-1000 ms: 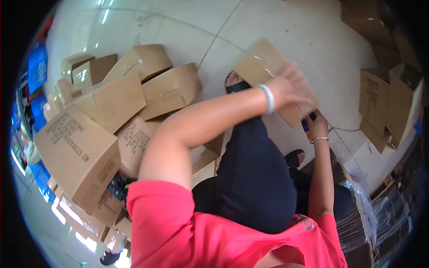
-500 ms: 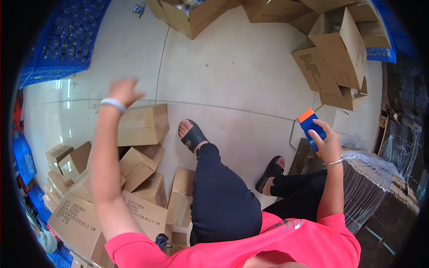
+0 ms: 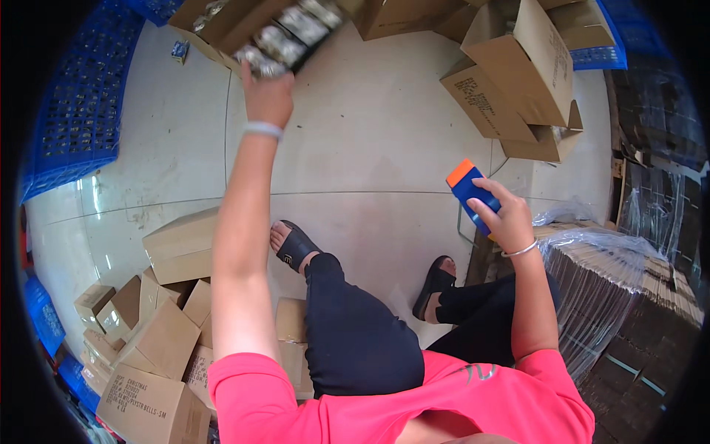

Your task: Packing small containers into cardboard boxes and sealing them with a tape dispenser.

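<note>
Just right of the big blue crate (image 3: 70, 172), whose slats show pale bits inside, the left hand (image 3: 268, 100) has its fingers drawn in at the near end of a dark tray (image 3: 314, 50), thumb up along the edge, other fingertips hidden. That tray, blurred and tilted, carries silvery things (image 3: 279, 44) in rows, right at an open carton (image 3: 229, 26) with more silvery stuff in its far corner. Way over to the right of the crate, the right hand (image 3: 510, 218) closes its fingers part-way round a blue-and-orange tool (image 3: 473, 196), clear of the floor. Further up that side, a tall carton (image 3: 521, 55) gapes, its depths hard to read, and a lower carton (image 3: 543, 148) shows something pale inside. Below the crate, brown boxes (image 3: 185, 248) sit piled up.
</note>
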Motion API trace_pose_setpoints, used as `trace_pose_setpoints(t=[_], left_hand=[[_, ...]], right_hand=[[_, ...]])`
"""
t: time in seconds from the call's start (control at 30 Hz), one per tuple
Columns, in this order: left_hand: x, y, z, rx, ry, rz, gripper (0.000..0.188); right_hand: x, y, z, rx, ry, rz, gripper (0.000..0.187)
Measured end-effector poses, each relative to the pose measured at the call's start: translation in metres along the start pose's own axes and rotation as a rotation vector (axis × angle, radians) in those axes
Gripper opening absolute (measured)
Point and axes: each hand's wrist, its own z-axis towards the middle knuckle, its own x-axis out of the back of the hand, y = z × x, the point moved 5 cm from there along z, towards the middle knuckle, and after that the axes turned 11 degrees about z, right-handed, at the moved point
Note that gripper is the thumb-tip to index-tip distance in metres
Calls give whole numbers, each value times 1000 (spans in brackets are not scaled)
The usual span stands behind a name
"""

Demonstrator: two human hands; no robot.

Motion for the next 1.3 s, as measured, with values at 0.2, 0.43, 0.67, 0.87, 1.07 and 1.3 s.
trace_pose_setpoints(t=[0.2, 0.43, 0.67, 0.87, 1.07, 1.3], left_hand=[[66, 64, -169, -206, 85, -320, 11], [97, 92, -222, -423, -46, -459, 3], [99, 77, -219, -283, 109, -676, 41], [93, 69, -214, -208, -44, -863, 87], [58, 81, -212, -315, -318, -1069, 96], [46, 88, -177, -103, -481, -753, 92]], right_hand=[[-12, 32, 13, -119, -97, -133, 31], [-81, 39, 8, -119, -591, -290, 57], [-96, 83, -7, -246, -745, 146, 68], [-101, 78, -7, -334, -942, 343, 67], [-142, 82, 3, -286, -621, -98, 69], [-123, 74, 7, -408, -605, -114, 63]])
